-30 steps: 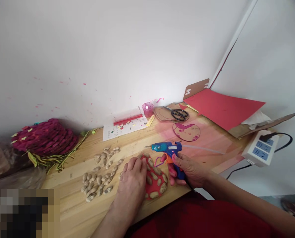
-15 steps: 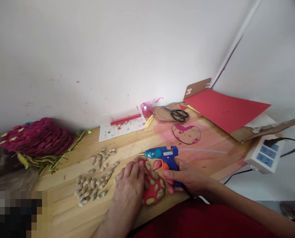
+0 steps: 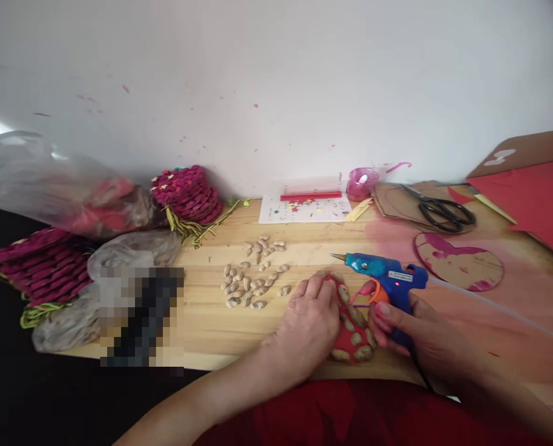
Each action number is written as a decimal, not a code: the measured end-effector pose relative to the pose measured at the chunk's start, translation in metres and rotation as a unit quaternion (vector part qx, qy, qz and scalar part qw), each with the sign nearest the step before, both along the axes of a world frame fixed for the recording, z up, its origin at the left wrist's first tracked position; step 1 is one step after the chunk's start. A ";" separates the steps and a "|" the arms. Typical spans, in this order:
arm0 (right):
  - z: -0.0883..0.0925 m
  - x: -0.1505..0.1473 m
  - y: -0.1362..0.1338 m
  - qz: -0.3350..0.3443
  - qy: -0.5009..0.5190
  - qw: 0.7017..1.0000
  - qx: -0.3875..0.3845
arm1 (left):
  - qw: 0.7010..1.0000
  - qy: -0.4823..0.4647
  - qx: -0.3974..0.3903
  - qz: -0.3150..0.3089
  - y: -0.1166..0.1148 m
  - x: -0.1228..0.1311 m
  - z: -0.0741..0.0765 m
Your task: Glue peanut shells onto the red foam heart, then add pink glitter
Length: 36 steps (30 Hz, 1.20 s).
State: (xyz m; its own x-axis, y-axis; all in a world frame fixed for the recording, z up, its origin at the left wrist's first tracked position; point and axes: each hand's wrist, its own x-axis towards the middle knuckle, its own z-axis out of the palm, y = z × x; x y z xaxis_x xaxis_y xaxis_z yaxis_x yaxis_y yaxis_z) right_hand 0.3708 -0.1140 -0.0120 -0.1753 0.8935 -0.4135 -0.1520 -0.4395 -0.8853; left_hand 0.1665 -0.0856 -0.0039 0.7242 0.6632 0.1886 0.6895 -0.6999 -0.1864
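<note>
My right hand (image 3: 410,328) is wrapped around the handle of a blue glue gun (image 3: 387,272), its metal nozzle pointing left and a small red light glowing on its side. A clear glue stick (image 3: 490,303) sticks out behind the gun. My left hand (image 3: 311,322) lies over the left part of a red piece studded with peanuts (image 3: 350,341). Its fingers are together and bent down, and what is under them is hidden. To the left of that hand, loose peanuts (image 3: 252,282) are scattered on the wooden table (image 3: 197,328).
A heart-shaped cardboard piece (image 3: 462,260) lies at the right, with black-handled scissors (image 3: 446,214) behind it. White paper (image 3: 271,210) holds star confetti near a pink cup (image 3: 362,183). Purple braided pieces (image 3: 187,195) and plastic bags (image 3: 137,254) crowd the left. Red sheets (image 3: 536,192) lie far right.
The view has swung left, bringing the plastic bags and a second braided bundle into sight. My hands keep nearly the same places on the red piece and the glue gun.
</note>
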 end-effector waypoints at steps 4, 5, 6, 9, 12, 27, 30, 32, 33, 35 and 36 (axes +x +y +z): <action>-0.004 0.002 0.001 -0.002 -0.020 1.000 -0.013 | 1.000 0.001 -0.008 -0.014 0.000 -0.001 0.003; -0.004 0.002 0.001 -0.002 -0.026 1.000 -0.015 | 1.000 0.001 -0.009 -0.015 0.000 -0.002 0.003; -0.004 0.002 0.001 -0.003 -0.031 0.999 -0.017 | 1.000 0.000 -0.009 -0.015 0.000 -0.002 0.003; -0.002 0.001 0.003 -0.001 -0.037 0.999 -0.019 | 1.000 -0.004 -0.006 -0.021 0.000 -0.003 0.001; -0.001 0.000 0.003 -0.002 -0.048 0.999 -0.021 | 1.000 0.001 -0.005 -0.020 -0.001 -0.003 -0.001; -0.001 -0.003 0.004 -0.020 0.033 0.999 0.006 | 0.999 0.002 -0.043 0.013 -0.001 -0.002 -0.001; 0.002 -0.006 0.005 -0.033 0.068 0.997 0.015 | 0.998 -0.029 -0.036 0.032 -0.004 -0.006 -0.001; 0.002 -0.006 0.006 -0.037 0.079 0.996 0.020 | 0.996 -0.077 -0.028 0.042 -0.004 -0.013 -0.001; 0.002 -0.006 0.006 -0.039 0.080 0.996 0.022 | 0.992 -0.108 -0.027 0.052 -0.004 -0.017 -0.001; 0.001 -0.006 0.006 -0.040 0.078 0.996 0.022 | 0.981 -0.170 -0.034 0.081 -0.003 -0.027 0.000; 0.000 -0.005 0.006 -0.040 0.078 0.996 0.023 | 0.976 -0.192 -0.045 0.093 -0.003 -0.031 -0.001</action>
